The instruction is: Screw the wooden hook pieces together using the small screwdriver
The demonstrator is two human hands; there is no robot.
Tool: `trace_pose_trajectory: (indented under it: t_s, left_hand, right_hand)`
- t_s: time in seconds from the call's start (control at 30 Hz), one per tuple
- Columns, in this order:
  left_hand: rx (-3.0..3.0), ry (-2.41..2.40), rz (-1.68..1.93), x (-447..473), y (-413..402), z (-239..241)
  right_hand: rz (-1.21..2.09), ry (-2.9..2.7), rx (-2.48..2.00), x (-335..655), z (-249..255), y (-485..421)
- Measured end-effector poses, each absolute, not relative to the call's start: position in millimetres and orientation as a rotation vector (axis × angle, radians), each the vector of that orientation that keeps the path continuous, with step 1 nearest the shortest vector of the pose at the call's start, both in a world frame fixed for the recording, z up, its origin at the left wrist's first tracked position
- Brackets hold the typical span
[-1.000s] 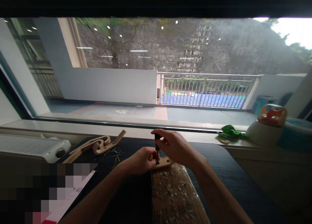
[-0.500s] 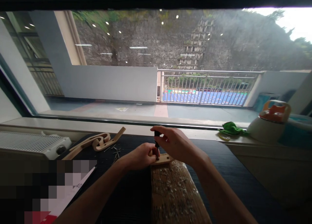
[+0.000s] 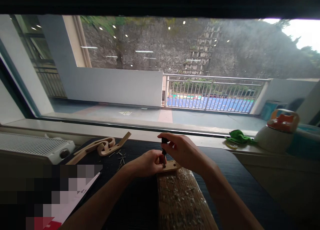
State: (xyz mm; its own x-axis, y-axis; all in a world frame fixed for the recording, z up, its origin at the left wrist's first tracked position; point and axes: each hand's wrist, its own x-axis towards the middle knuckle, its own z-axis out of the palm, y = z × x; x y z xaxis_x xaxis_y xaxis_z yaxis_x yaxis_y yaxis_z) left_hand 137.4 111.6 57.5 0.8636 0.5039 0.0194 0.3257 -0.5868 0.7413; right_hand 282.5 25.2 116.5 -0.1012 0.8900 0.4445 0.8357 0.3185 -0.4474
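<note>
My right hand is closed round the black handle of a small screwdriver, held upright with its tip down on a small wooden piece. That piece rests on the far end of a long worn wooden board. My left hand is closed, its fingertips pinched at the screwdriver's shaft beside the wooden piece. What the fingertips pinch is too small to make out.
Curved wooden parts and several loose screws lie at the far left of the dark table. A white radiator sits left. On the window sill at right are a green cloth and a white-and-orange appliance.
Both hands stay on the screwdriver and the wooden piece; the right hand's fingers have shifted slightly on the handle. The camera view has shifted a little.
</note>
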Motion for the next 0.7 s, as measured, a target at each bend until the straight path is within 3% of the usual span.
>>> trace_pose_trajectory:
  t_s: [0.7]
  left_hand:
    - [2.304, 0.55, 0.281, 133.9, 112.9, 56.4]
  right_hand:
    - [0.102, -1.882, -1.528, 279.1, 113.9, 29.9]
